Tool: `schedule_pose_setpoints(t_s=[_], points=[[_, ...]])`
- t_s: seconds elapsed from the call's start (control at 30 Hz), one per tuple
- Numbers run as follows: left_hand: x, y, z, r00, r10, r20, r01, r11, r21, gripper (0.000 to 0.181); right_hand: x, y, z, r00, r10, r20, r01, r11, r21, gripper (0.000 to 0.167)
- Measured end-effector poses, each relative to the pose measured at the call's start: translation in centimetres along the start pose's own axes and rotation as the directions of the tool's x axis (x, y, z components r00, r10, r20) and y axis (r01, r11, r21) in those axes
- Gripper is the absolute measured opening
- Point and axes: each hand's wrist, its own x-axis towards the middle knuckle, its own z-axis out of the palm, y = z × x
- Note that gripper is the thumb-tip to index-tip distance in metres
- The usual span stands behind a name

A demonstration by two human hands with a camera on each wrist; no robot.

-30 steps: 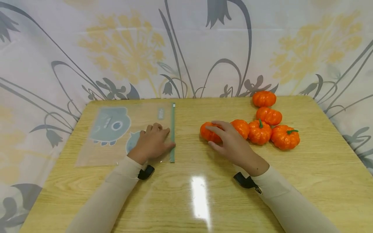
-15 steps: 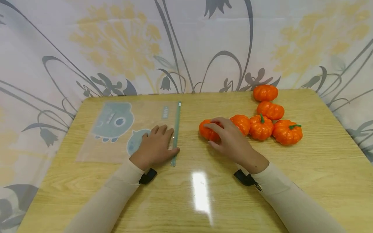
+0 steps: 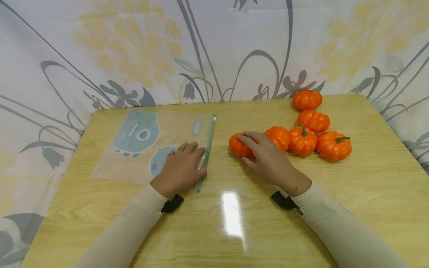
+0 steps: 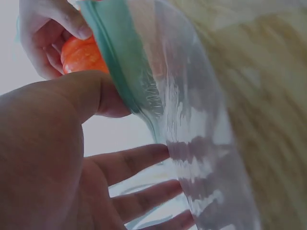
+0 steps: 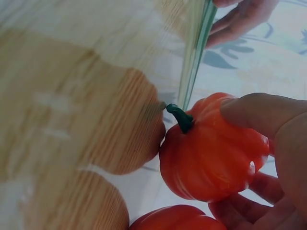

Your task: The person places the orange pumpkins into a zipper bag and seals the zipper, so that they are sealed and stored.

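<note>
A: By which hand is the orange pumpkin (image 3: 238, 145) held?

B: It is gripped by the right hand (image 3: 269, 160). The fingers are clamped on it: the thumb is placed on one side, and the other fingers are curled round the opposite side. The green stem (image 5: 181, 120) is exposed in the right wrist view.

A: Where is it located?

B: On the desk (image 3: 187, 238), to the right of the zip bag (image 3: 167, 130), at the left end of the front row. Whether the next pumpkin (image 3: 278, 137) is touched by it cannot be told, as the gap is covered by the hand.

A: How is the left hand (image 3: 182, 167) positioned?

B: It is laid over the right part of the bag. The fingers are spread apart and nearly straight, with the tips set against the film. The thumb is set against the green zip strip (image 3: 210, 137), which is slightly bent.

A: What else is arranged there?

B: The front row is continued by a stemmed pumpkin (image 3: 302, 142) and an end pumpkin (image 3: 333, 147). Behind them are placed a middle pumpkin (image 3: 314, 121) and a far pumpkin (image 3: 307, 99). A one-eyed figure (image 3: 137, 130) is printed on the bag. The desk is backed by a flower-patterned backdrop (image 3: 228, 22).
</note>
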Motion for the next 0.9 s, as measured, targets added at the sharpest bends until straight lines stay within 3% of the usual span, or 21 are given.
schedule_pose_setpoints(t_s=[0.2,0.3,0.37,0.47,0.6,0.73,0.83,0.9], points=[[0.1,0.0,0.1,0.995,0.075,-0.071,-0.073,0.997,0.034,0.045,0.2,-0.1,-0.2,1.000,-0.013,0.008,0.013,1.000,-0.022,0.063],[0.1,-0.1,0.0,0.992,0.078,-0.099,-0.077,0.997,0.021,0.038,0.4,-0.4,-0.2,0.999,-0.010,0.032,0.011,1.000,-0.023,0.062],[0.1,-0.3,0.0,0.995,0.057,-0.082,-0.060,0.997,-0.039,0.036,0.4,-0.4,-0.2,0.999,-0.005,0.040,0.006,1.000,-0.023,0.062],[0.6,-0.5,-0.1,0.999,0.038,-0.001,-0.037,0.980,-0.194,0.036,0.3,-0.4,-0.3,0.999,0.009,0.043,-0.008,1.000,-0.025,0.063],[1.4,-0.9,0.1,0.990,0.070,0.122,-0.013,0.909,-0.418,0.038,0.1,-0.4,-0.3,0.999,0.023,0.045,-0.022,0.999,-0.029,0.064],[1.8,-1.5,0.1,0.976,0.103,0.192,0.035,0.795,-0.605,0.041,0.1,-0.4,-0.4,0.999,0.020,0.044,-0.018,0.999,-0.031,0.064],[1.8,-1.8,0.1,0.967,0.114,0.228,0.077,0.722,-0.687,0.043,0.1,-0.4,-0.4,0.999,0.023,0.045,-0.021,0.999,-0.029,0.064],[1.8,-1.9,0.1,0.964,0.119,0.239,0.090,0.698,-0.710,0.044,0.1,-0.4,-0.3,0.999,0.027,0.046,-0.025,0.999,-0.028,0.064]])
